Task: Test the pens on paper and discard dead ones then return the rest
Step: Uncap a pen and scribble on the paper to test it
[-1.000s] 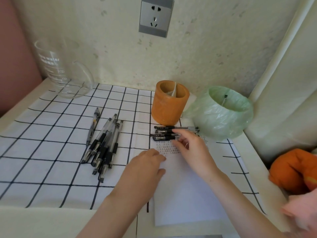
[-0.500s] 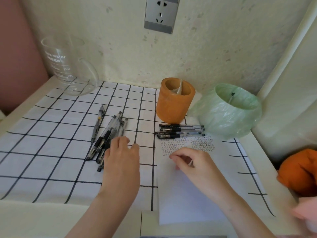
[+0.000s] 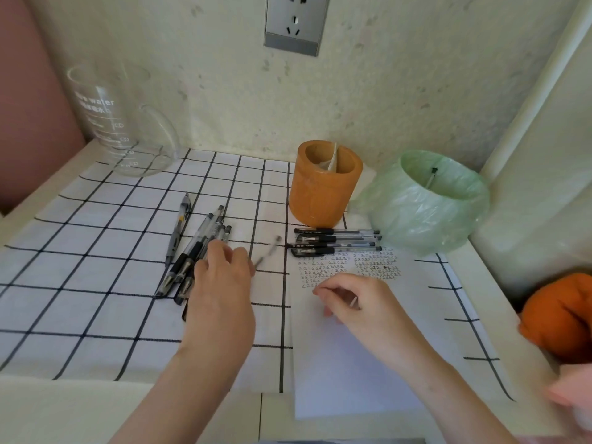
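A pile of several clear pens with black grips lies on the checked cloth. My left hand is at the pile's right edge, shut on one pen, which is blurred and points up and right. My right hand rests on the white paper with its fingers curled and nothing visible in them. Small ink marks cover the top of the sheet. Several capped pens lie in a row above them. Behind stand the orange pen holder and a green-bagged bin with a pen inside.
A glass measuring jug stands at the back left by the wall. An orange cloth thing sits beyond the table's right edge. A wall socket is above the holder. The checked cloth covers most of the table.
My right hand drew back from the row of capped pens onto the paper. My left hand crossed to the pile and picked one pen out of it.
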A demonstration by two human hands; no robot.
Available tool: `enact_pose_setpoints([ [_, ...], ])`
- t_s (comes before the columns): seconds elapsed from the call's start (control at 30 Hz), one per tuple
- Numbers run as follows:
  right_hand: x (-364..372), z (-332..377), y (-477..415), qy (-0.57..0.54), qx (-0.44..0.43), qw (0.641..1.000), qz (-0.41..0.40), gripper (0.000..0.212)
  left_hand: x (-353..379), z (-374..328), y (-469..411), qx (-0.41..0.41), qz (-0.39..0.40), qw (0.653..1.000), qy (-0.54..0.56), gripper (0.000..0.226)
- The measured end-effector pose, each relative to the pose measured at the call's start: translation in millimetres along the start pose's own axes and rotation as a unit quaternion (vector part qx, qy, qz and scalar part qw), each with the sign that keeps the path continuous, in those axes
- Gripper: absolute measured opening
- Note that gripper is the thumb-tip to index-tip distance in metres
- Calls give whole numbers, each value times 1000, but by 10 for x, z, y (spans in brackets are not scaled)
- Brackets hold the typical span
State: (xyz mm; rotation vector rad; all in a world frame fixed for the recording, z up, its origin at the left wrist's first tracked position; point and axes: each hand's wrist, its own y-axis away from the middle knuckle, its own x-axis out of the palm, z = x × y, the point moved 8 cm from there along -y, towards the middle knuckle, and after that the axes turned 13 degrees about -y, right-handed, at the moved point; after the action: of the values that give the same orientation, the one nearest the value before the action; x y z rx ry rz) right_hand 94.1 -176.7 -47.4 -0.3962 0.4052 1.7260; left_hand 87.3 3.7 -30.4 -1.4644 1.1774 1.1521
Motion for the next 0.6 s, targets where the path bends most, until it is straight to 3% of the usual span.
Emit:
enact_pose_setpoints([
  [0.2, 50, 9, 4, -18, 8, 1000, 6, 12, -30, 39, -17, -8, -22, 997, 74, 39],
  [0.33, 62, 35, -15, -123, 28, 992, -2, 10, -185, -82, -10, 45, -71, 974, 209, 34],
  [0.47, 83, 133, -39, -264, 37, 964, 0, 33, -171, -294, 32, 85, 15, 925, 369, 34],
  [0.6, 85, 198, -54, -323, 22, 946, -2, 37, -136, -403, 57, 101, 54, 904, 412, 31],
])
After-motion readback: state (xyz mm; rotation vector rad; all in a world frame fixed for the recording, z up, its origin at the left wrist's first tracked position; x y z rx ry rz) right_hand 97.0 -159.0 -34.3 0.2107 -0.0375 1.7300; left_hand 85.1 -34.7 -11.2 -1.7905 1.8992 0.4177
